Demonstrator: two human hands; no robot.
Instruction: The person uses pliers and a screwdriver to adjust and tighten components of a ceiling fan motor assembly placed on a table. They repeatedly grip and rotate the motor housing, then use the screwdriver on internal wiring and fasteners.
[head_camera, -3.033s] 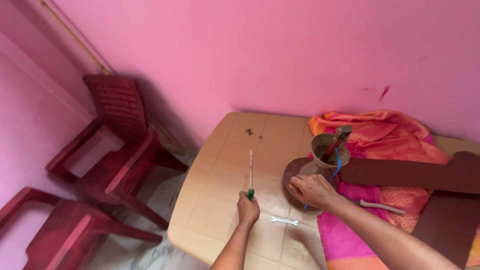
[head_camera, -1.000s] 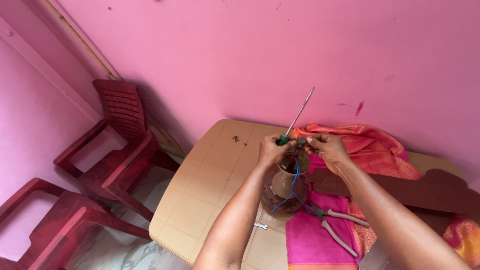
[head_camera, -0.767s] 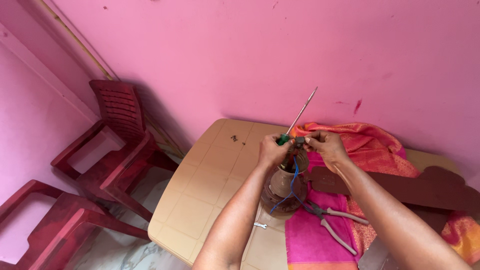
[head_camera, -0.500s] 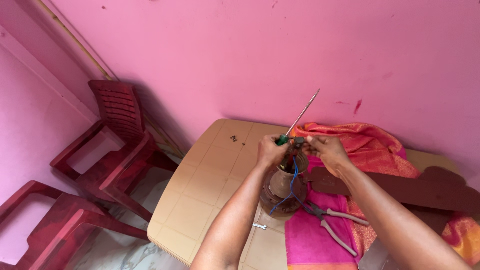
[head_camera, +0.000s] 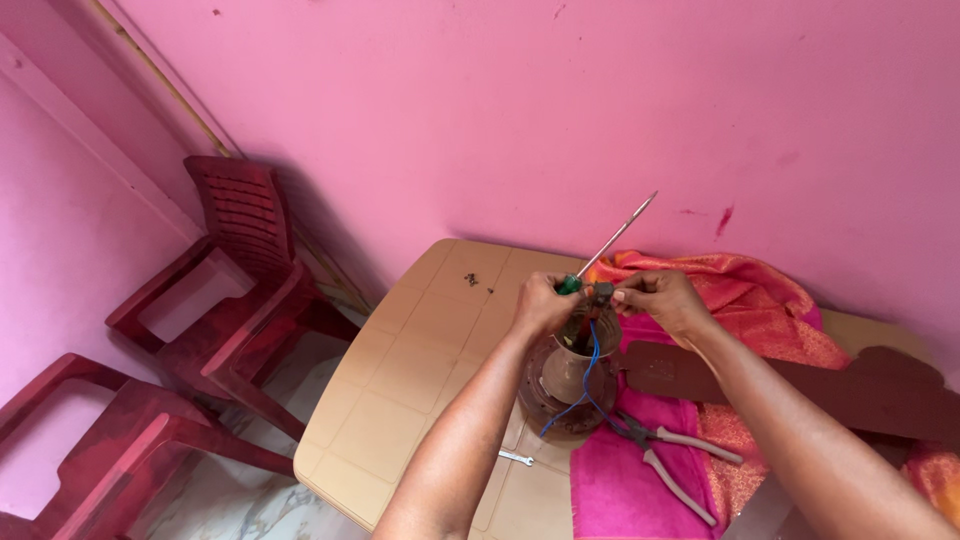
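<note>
Change: since a moment ago almost nothing has shifted; your hands stay bunched over the brown metal fan motor housing (head_camera: 566, 375), so the work remains at the same fiddly spot.
Left hand (head_camera: 543, 302): closed around the green-handled screwdriver with the long steel shaft (head_camera: 610, 243), which slants up and away from the housing.
Right hand (head_camera: 662, 299): fingers pinched on a small dark part at the housing's top.
Wire: blue wire (head_camera: 588, 367) trails down the housing's side.
Beside the housing: grey-handled pliers (head_camera: 672, 456) on pink cloth (head_camera: 622, 484); small silver spanner (head_camera: 516, 458) on the beige table (head_camera: 420, 345).
Hard to make out: the pinched part itself; the brown blade (head_camera: 800, 380) runs off right.
</note>
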